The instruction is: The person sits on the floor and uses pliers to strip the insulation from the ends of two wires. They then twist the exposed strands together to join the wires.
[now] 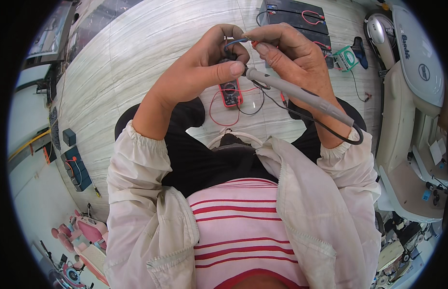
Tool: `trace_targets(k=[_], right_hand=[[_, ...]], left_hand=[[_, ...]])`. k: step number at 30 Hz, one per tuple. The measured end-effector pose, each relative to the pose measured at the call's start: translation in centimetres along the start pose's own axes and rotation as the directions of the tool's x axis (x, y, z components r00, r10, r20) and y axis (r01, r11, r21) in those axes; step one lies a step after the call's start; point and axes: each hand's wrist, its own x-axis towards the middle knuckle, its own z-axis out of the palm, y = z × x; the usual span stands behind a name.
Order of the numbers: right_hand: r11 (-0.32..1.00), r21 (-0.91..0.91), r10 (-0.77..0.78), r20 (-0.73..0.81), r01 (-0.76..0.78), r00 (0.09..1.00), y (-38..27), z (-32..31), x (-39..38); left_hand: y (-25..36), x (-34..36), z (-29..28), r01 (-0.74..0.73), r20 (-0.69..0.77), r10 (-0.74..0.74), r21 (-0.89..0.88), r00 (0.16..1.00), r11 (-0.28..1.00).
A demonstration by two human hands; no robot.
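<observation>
Bright, even daylight fills the frame, with soft, faint shadows only under the hands at upper centre. The pale floor (151, 43) carries a mild sheen at the top. Focus is sharp in the middle; toward the round black rim, straight lines bend, detail smears and corners go fully dark.

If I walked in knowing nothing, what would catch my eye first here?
First, the two hands meeting at top centre: the left hand and right hand pinch thin wires between their fingers, and a grey test probe slants out under the right hand. Below them a small red multimeter lies on the pale floor, and black batteries sit beyond.
</observation>
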Motion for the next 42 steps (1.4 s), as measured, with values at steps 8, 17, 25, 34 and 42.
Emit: trace_targets(k=[8, 17, 25, 34, 42], right_hand=[[0.997, -0.006, -0.082, 0.088, 0.083, 0.993, -2.0, -0.4, -0.2], [0.989, 0.048, -0.142, 0.033, 0.141, 0.989, -0.5, -0.1, -0.3], [0.979, 0.006, -0.205, -0.069, 0.206, 0.976, -1.1, 0.1, -0.5], [0.971, 0.043, -0.233, -0.079, 0.237, 0.969, -0.5, 0.0, -0.2], [0.98, 0.014, -0.196, -0.062, 0.198, 0.979, -0.7, 0.0, -0.4]], left_hand=[[-1.0, 0.1, -1.0, -0.031, -0.121, 0.029, -0.013, 0.992, 0.999], [-1.4, 0.2, -0.8, 0.09, -0.12, -0.127, -0.274, 0.985, 0.958], [-0.4, 0.2, -0.6, 0.131, -0.152, -0.141, -0.079, 0.978, 0.988], [-0.8, 0.3, -0.9, 0.058, -0.207, -0.099, -0.197, 0.973, 0.979], [-0.7, 0.3, -0.7, 0.061, -0.196, -0.1, -0.2, 0.975, 0.978]])
